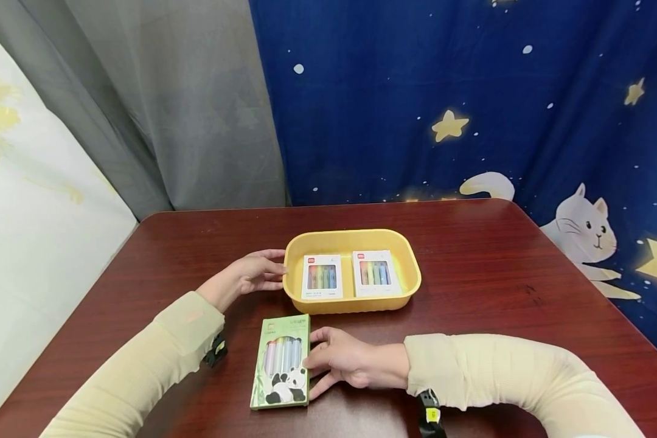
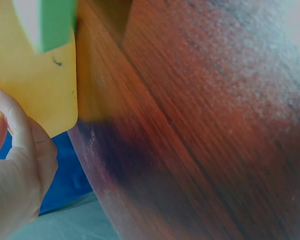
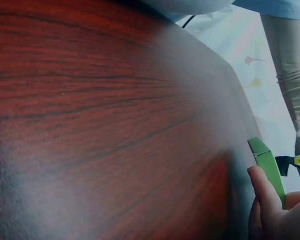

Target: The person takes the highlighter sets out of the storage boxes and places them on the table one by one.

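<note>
Box to right hand: the box (image 1: 277, 366) is just left of the right hand (image 1: 347, 359), its long axis running away from the person toward the tray's (image 1: 353, 306) near left corner, crosswise to the tray's length.
Nearer hand: the right, touching the box; the left hand (image 1: 249, 275) is at the tray's left end.
Box place: on the person's side of the tray, before its left end, over the bench (image 1: 471, 255); whether raised cannot be told.
Right grip: narrow, pinching the box's right edge.
Left grip: narrow, apparently pinching the tray's left rim.
Box look: green, slim, printed face showing, pastel pens (image 1: 282, 353) above a panda (image 1: 286, 387).
Packs: two white packs (image 1: 322, 293) side by side inside the tray.
</note>
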The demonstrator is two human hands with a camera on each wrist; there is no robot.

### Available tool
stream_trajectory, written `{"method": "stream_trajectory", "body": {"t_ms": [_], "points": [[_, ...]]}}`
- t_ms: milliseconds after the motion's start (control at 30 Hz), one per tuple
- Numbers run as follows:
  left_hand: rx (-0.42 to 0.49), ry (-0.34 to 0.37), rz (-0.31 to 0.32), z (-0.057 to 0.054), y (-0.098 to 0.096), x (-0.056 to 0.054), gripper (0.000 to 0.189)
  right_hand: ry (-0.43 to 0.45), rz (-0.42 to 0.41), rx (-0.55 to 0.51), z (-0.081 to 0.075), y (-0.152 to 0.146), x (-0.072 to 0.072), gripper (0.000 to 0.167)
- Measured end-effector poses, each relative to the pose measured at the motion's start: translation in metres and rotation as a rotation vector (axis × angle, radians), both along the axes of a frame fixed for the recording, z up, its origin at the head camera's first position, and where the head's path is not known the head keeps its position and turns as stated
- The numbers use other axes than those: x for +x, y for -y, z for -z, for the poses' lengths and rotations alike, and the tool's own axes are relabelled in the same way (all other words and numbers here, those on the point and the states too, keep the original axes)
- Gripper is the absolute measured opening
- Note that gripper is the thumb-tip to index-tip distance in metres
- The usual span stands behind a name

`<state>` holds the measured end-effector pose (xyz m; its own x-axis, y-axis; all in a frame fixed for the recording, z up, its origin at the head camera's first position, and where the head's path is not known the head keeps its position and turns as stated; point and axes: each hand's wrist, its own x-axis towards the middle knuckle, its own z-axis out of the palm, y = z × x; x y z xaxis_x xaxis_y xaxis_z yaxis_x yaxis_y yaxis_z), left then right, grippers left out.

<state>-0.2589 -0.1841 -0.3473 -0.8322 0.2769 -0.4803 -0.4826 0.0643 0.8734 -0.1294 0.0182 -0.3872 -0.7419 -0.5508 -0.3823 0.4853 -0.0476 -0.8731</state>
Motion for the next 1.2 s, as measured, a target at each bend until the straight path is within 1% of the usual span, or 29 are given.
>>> {"method": "stream_trajectory", "body": {"t_ms": [200,500,633,900,1033,1200], "points": [[0.002,-0.003,0.0,-0.001,0.0,0.001,0.059,-0.006,0.025,0.045,0.007,0.003,0.001,0.039],[-0.001,0.0,-0.002,0.0,0.0,0.001,0.06,-0.039,0.031,0.101,0.005,0.004,0.004,0.04],[-0.008,-0.004,0.0,0.001,0.0,0.0,0.06,-0.051,0.02,0.129,0.002,0.002,0.005,0.043],[-0.011,-0.001,-0.006,0.0,0.0,0.001,0.06,-0.067,-0.036,0.157,-0.005,-0.007,0.003,0.05],[-0.006,0.003,-0.005,0.0,0.0,0.001,0.06,-0.064,-0.045,0.156,-0.007,-0.012,0.003,0.055],[-0.003,0.008,-0.004,-0.001,0.0,0.001,0.061,-0.049,-0.045,0.153,-0.006,-0.014,0.002,0.055]]}}
